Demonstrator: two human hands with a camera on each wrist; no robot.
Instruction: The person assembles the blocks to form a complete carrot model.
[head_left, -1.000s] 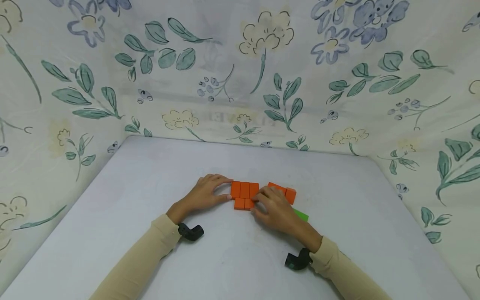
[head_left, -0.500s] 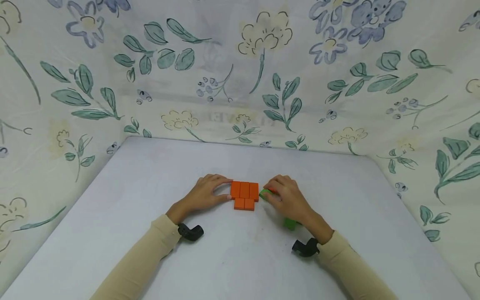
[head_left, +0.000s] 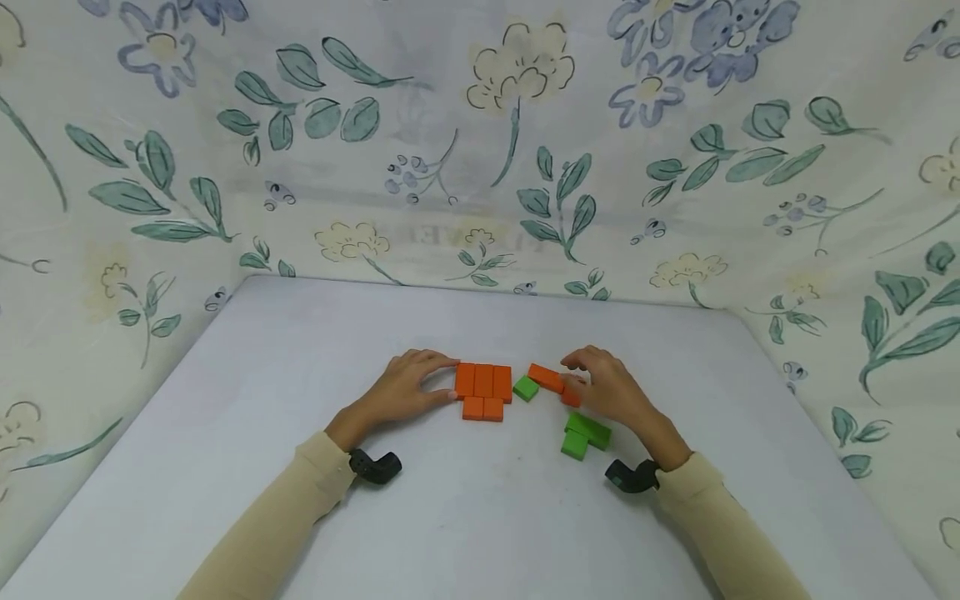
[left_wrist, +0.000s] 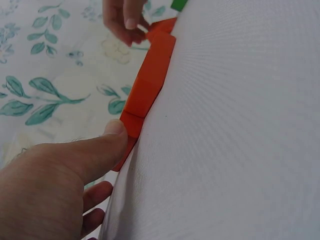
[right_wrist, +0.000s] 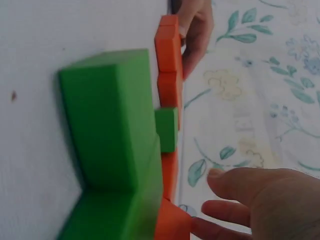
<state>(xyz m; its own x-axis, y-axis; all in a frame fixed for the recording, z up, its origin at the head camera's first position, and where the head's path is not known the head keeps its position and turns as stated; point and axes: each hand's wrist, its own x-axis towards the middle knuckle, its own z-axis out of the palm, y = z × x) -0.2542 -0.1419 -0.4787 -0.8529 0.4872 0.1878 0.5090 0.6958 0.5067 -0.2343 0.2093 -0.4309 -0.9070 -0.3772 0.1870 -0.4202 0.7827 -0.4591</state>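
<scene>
Several flat orange blocks (head_left: 483, 381) lie edge to edge, three in a row with two smaller ones below. My left hand (head_left: 401, 390) holds the leftmost block between thumb and index finger at its left end; the thumb (left_wrist: 115, 131) shows against the orange side in the left wrist view. A small green block (head_left: 526, 388) lies just right of the group, turned at an angle. My right hand (head_left: 615, 392), fingers spread and slightly bent, hovers beside a loose orange block (head_left: 572, 397), thumb overlapping it. Another loose orange block (head_left: 545, 377) lies slanted behind the green one.
Two green blocks (head_left: 588, 431) lie together in front of the right hand and loom large in the right wrist view. The white table (head_left: 465, 517) meets a floral cloth (head_left: 442, 167) at the back and sides. Each wrist carries a black camera mount (head_left: 375, 467).
My right hand moves from the orange group to the right, lets go of the small green block beside that group, and reaches the loose orange blocks. The left hand keeps its place.
</scene>
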